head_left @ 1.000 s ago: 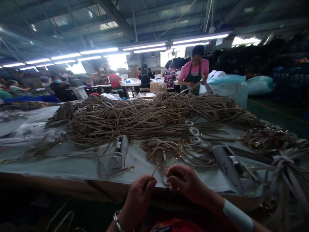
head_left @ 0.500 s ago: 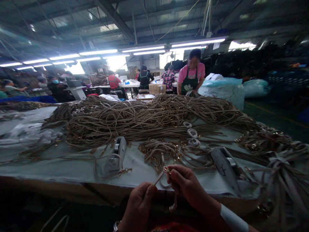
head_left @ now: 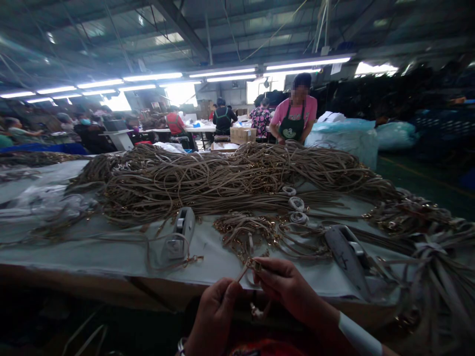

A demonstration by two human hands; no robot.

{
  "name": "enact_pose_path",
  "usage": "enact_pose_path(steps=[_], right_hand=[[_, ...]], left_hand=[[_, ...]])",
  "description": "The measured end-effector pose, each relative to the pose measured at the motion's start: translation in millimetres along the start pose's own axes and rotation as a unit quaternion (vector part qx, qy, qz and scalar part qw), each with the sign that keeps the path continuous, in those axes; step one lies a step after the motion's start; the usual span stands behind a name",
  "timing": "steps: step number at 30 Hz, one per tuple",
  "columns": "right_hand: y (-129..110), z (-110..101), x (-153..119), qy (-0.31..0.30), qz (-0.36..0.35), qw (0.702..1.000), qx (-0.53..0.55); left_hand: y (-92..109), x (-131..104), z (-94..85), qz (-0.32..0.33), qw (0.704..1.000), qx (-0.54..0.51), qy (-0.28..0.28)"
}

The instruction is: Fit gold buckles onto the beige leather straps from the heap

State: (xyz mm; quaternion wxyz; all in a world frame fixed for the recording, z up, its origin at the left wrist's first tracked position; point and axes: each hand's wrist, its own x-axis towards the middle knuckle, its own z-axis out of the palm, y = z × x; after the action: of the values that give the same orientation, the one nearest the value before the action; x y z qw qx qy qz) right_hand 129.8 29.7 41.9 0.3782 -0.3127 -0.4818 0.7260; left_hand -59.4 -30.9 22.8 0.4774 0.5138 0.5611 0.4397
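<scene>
My left hand (head_left: 215, 314) is closed on the end of a thin tan strap (head_left: 243, 272), just in front of the table's near edge. My right hand (head_left: 287, 289) pinches a small gold metal clasp (head_left: 256, 264) at the strap's other end, and a loop of strap with another clasp hangs below it. Both hands are close together. Just behind them lies a small heap of straps with gold clasps (head_left: 247, 232). A large pile of tan straps (head_left: 222, 178) covers the middle of the grey-covered table (head_left: 111, 252).
Two tape dispensers lie on the table, one (head_left: 180, 232) left of my hands, one (head_left: 347, 252) to the right, with tape rolls (head_left: 297, 203) behind. More straps (head_left: 426, 237) trail off at right. A person in a pink shirt (head_left: 295, 116) works at the far side; other people sit further back.
My hands have risen a little and drawn the strap taut between them. The clasp has come up to my right fingertips, and a loop now hangs below. The person in pink leans forward.
</scene>
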Motion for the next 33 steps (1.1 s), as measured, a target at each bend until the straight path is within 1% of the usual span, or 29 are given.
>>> enact_pose_path(steps=[2, 5, 9, 15, 22, 29, 33], right_hand=[[0.1, -0.4, 0.6, -0.015, 0.004, 0.999, 0.042], [0.7, -1.5, 1.9, -0.012, 0.002, 0.997, 0.075], [2.1, -3.0, 3.9, 0.001, -0.012, 0.997, 0.081], [7.3, -4.1, 5.4, 0.016, -0.001, 0.995, 0.095], [9.1, -0.8, 7.2, 0.029, 0.024, 0.994, 0.104], [10.4, -1.4, 6.7, 0.011, 0.029, 0.994, 0.107], [10.7, -2.8, 5.7, 0.027, 0.036, 0.991, 0.129]], left_hand=[[-0.8, 0.4, -1.0, 0.008, 1.000, 0.006, 0.010], [-0.2, 0.8, -1.8, 0.013, 1.000, 0.015, 0.016], [1.3, 1.9, -2.3, 0.024, 0.999, 0.029, 0.004], [-4.3, 3.6, -5.3, 0.046, 0.997, 0.065, 0.007], [-10.5, 2.1, -12.7, 0.030, 0.997, 0.075, 0.000], [-12.6, 0.2, -16.4, 0.024, 0.997, 0.062, 0.029], [-11.6, -0.6, -16.9, 0.027, 0.998, 0.060, 0.017]])
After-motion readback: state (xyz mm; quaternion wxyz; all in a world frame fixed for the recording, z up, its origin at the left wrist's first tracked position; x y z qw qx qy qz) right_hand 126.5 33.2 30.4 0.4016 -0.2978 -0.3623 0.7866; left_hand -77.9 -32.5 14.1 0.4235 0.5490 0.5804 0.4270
